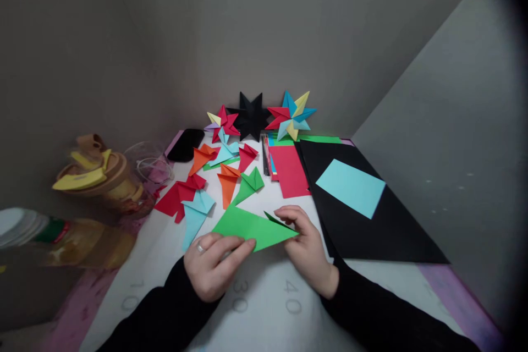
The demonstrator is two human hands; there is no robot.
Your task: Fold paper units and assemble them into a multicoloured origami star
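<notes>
A green sheet of paper [247, 225], folded to a point at its right end, is held just above the white table between both hands. My left hand [216, 264], with a ring on one finger, grips its lower left edge. At the pointed end, my right hand [303, 245] pinches the paper, and a darker folded flap stands up by its fingers. Beyond the sheet lie a folded green piece [249, 184], an orange piece [228, 181], a light blue piece [197, 212] and red pieces [177, 195].
Paper stars, one black [251, 115] and one multicoloured [292, 115], lean at the back wall. Black sheets [367, 231] with a light blue rectangle [350, 186] lie right, beside red paper [290, 170]. A phone [185, 144], a clay pot [103, 176] and a bottle [91, 242] are left.
</notes>
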